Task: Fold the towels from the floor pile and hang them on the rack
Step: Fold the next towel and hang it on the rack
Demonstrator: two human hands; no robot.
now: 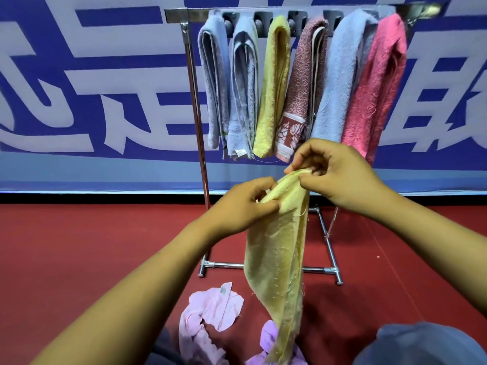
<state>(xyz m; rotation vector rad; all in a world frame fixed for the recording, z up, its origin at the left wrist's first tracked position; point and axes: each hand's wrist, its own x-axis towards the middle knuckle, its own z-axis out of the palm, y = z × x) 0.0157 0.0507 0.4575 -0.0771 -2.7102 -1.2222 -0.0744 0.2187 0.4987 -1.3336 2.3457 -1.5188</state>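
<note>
A yellow towel [274, 259] is held up in front of the rack [195, 101], its top edge bunched between both hands. The left hand [245, 206] is clamped on the lower part of that edge, thumb and fingers pinching the cloth. The right hand [334, 175] is pinched on the upper corner, fingers curled round it. The rest of the towel hangs free, its tail reaching down to the floor pile [210, 312] of pale pink and lilac towels.

Six folded towels are already draped on the rack's top bar: two pale blue, one yellow, one patterned brown-red, one wider blue, one pink [374, 85].

Risks noted:
- The edge is gathered, not spread. If the fold is made from this grip, corners are likely to be mismatched and a crooked fold produced.
- The hanging tail appears to touch the pile, though contact cannot be confirmed from this angle. Loose towels could be dragged or lifted along when the yellow one is raised.
- The cloth looks frayed, with loose threads at its side. A thread could be snagged on a finger or on the rack's fittings.
- The bar is crowded toward the right. Bare bar is seen only left of the first blue towel [213, 80], so neighbours could be knocked off if the towel is pushed in between them.
- A light pinch on either hand could be lost while the cloth is being re-gripped, and the towel dropped back to the floor.
</note>
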